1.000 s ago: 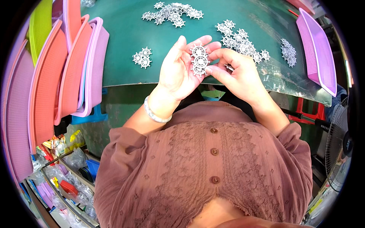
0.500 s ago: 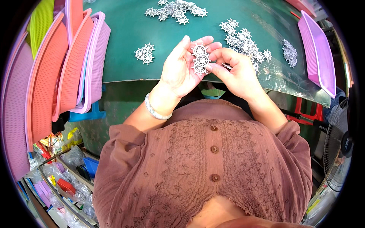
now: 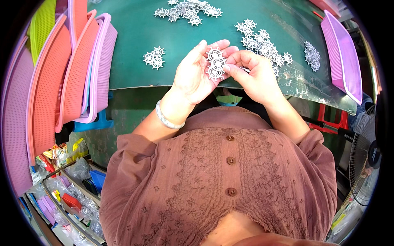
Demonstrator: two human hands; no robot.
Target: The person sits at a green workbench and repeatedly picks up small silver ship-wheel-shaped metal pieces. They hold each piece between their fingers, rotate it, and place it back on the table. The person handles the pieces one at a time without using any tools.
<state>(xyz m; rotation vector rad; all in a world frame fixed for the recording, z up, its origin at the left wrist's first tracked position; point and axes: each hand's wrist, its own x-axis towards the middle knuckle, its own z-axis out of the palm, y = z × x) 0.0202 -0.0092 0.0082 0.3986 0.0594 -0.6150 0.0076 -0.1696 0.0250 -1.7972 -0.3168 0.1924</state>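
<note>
Over the green table's (image 3: 131, 76) near edge, the left hand (image 3: 192, 76) cradles silver wheel-shaped pieces (image 3: 216, 65), palm up; the right hand's (image 3: 256, 74) thumb and forefinger meet at their side. A wheel pile (image 3: 191, 14) lies toward the far edge, a purple basket (image 3: 341, 61) at the right edge.

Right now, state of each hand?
Left hand: open, palm up, silver wheel-shaped pieces on it.
Right hand: closed, fingers curled on a small metal piece, kind unclear; thumb at the wheel-shaped pieces' edge.

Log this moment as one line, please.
Left hand: open, palm up, holding silver wheel pieces | right hand: at their edge | green table: matching clusters
</note>
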